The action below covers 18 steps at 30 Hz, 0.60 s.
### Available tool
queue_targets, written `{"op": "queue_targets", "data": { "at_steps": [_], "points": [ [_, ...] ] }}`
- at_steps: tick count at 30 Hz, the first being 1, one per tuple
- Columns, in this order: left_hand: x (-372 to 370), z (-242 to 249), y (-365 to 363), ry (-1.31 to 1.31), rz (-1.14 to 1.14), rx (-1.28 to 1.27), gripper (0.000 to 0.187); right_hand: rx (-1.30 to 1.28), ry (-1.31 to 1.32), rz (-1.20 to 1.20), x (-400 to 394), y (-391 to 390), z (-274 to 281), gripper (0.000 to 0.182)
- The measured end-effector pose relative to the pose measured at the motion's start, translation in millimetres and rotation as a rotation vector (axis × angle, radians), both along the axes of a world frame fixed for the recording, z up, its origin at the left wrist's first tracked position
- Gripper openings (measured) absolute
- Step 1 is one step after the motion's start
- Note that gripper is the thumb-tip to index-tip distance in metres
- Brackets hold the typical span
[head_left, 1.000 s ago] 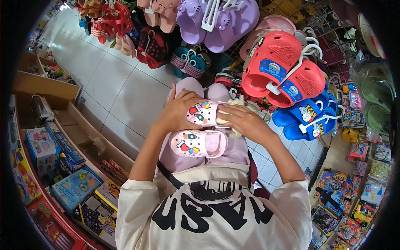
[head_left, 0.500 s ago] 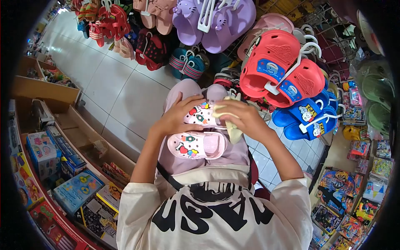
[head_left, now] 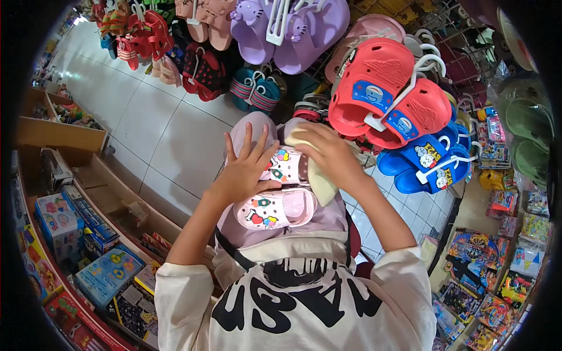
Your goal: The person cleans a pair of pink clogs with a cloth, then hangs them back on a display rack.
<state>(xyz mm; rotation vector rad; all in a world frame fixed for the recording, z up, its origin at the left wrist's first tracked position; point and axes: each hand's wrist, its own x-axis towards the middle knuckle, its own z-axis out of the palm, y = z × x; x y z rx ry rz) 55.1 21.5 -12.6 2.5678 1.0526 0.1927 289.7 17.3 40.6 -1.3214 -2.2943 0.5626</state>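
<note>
On my lap lies a pair of small pale pink clogs with colourful charms: a near clog and a far clog, their toes to the left. My left hand rests against the far clog's toe end with its fingers spread; the thumb lies between the two clogs. A pale yellow cloth is bunched under my right hand, its fingers curled over it at the far clog's heel end. Part of that clog is covered by the hand and cloth.
Red clogs and blue slides hang close by on the right. Purple slides and other footwear hang ahead. Shelves with boxed toys curve along the left; packaged toys line the right. Tiled floor lies ahead-left.
My left hand's fingers have lifted and spread apart. My right hand has moved slightly forward with the cloth, which now lies more spread along the heel side. The clogs stay on my lap.
</note>
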Motion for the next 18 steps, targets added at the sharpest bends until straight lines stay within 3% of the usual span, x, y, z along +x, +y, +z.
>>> {"op": "queue_targets", "data": {
  "at_steps": [2,5,8,11,12,15,18],
  "points": [
    [0.3,1.9,-3.8,-0.019,0.017,-0.004,0.084,0.169,-0.005,0.101,-9.7,2.2,-26.0,0.021],
    [0.5,7.0,-13.0,0.013,0.032,0.002,0.083,-0.112,-0.004,-0.021,-16.8,-7.5,-2.5,0.017],
    [-1.3,4.6,-19.7,-0.098,0.044,0.0,0.079,-0.268,-0.042,0.059,-0.2,-3.2,19.8,0.019],
    [-4.0,6.7,-15.7,-0.232,0.061,-0.034,0.075,-0.12,0.117,-0.11,-9.7,1.3,28.4,0.02],
    [-4.2,6.6,-14.9,-0.284,0.071,-0.041,0.073,0.197,-0.007,0.012,-13.8,6.2,22.8,0.02],
    [-1.0,3.8,-14.1,-0.382,0.138,-0.04,0.067,0.047,-0.171,0.034,-29.2,-3.4,-2.3,0.02],
    [-3.5,2.7,-12.7,-0.349,0.054,-0.015,0.063,-0.075,-0.227,0.058,-13.0,-7.3,11.6,0.02]
  ]
}}
